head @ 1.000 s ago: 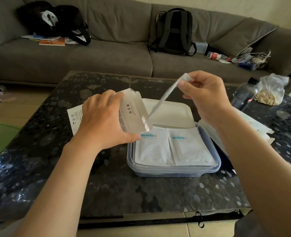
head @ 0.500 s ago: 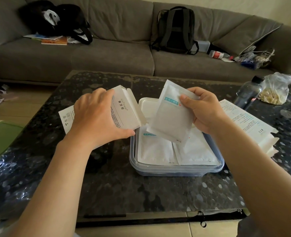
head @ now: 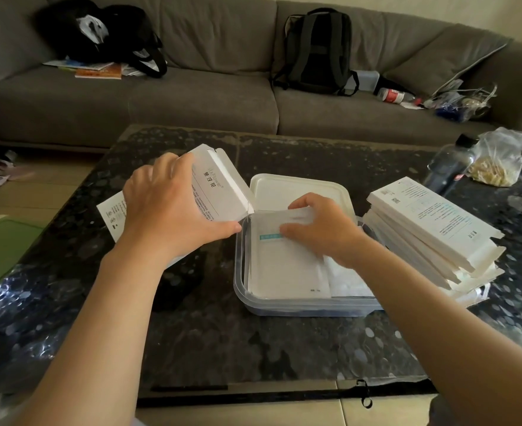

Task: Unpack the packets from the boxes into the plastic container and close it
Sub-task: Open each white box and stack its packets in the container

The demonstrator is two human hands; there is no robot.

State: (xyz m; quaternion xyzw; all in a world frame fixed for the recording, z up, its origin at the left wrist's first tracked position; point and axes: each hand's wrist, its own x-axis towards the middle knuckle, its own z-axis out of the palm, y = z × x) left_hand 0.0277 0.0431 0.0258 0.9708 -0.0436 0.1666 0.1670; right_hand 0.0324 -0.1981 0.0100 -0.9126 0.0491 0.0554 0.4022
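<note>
A clear plastic container (head: 299, 309) sits in the middle of the dark table, with white packets lying flat inside. My right hand (head: 324, 229) grips the far end of a white packet (head: 284, 265) with a teal label, which lies on the left stack in the container. My left hand (head: 170, 207) holds an open white box (head: 220, 186) just left of the container, flap up. The white lid (head: 299, 189) lies behind the container, partly hidden by my right hand.
A stack of white boxes (head: 431, 229) stands right of the container. A dark bottle (head: 450, 167) and a plastic bag (head: 499, 158) sit at the table's far right. A leaflet (head: 112, 213) lies under my left hand. A sofa with a backpack (head: 315, 50) is behind.
My right hand pulled the packet out of the box, swung it over the container and lowered it onto the left stack. My left hand kept holding the box.
</note>
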